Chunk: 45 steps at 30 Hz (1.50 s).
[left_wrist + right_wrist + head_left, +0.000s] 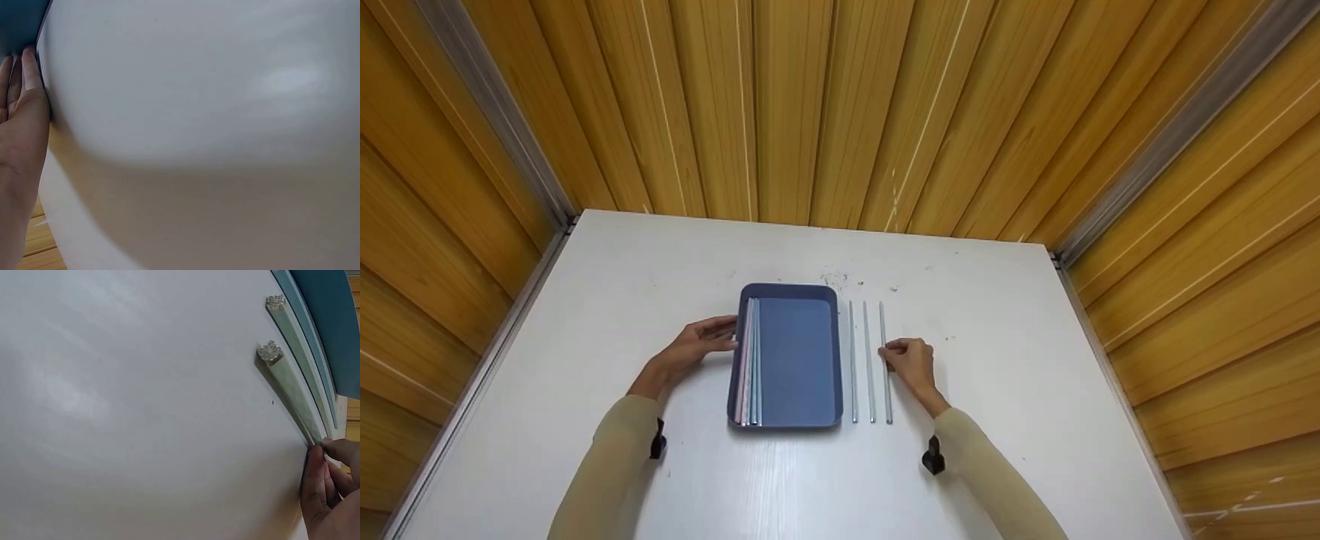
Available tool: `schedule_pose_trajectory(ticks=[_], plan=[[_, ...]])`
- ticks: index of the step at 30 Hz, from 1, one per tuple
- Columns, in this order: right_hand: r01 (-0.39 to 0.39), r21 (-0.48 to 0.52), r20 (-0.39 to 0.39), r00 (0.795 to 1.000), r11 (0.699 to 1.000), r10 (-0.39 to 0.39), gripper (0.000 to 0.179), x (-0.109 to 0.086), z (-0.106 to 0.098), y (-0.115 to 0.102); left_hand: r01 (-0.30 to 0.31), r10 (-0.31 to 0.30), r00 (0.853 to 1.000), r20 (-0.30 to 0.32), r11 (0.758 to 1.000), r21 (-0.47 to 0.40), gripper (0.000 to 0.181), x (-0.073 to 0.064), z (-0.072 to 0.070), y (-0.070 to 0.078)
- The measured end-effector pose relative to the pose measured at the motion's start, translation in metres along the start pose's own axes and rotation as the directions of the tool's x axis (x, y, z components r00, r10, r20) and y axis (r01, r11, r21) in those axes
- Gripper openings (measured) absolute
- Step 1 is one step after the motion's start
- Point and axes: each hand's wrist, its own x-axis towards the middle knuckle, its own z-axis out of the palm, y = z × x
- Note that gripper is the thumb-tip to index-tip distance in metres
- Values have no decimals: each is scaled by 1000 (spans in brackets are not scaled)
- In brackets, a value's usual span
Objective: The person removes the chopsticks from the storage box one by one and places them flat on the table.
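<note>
A blue rectangular tray (802,367) lies on the white table with several long thin sticks (749,360), pinkish and pale blue, along its left side. My left hand (694,346) rests against the tray's left wall, its fingers fairly straight in the left wrist view. To the right of the tray, three pale sticks lie roughly parallel. Thumb and fingers of my right hand (913,364) pinch the rightmost stick (889,401) near its middle. Seen from the right wrist, this pale green stick (289,382) has a crinkled, shiny end. The middle stick (870,367) and the left stick (853,367) lie untouched.
Small dark specks (836,279) dot the white table (997,465) behind the tray. Yellow wood-look panels (787,112) enclose the back and both sides, with grey metal posts (499,97) at the corners.
</note>
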Motion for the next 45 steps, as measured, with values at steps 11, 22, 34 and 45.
schedule_pose_trajectory(ticks=[11, 22, 34, 45], plan=[[11, -61, 8, 1000, 998, -10, 11, 2, -1, -1, 9, -9, 1000, -9, 1000, -22, 69, 0, 2, 1], [-9, -69, 140, 990, 998, 18, 12, 18, -22, -16, 11, -12, 1000, -14, 1000, -15, 69, 2, 1, 0], [99, -159, 305, 951, 982, -47, 15, 36, -28, -75, 51, -50, 998, -39, 998, 20, 72, 0, 1, -2], [319, -163, 419, 879, 934, -227, 13, 43, 2, -126, 24, -23, 1000, -18, 999, 38, 69, 1, 2, 2]])
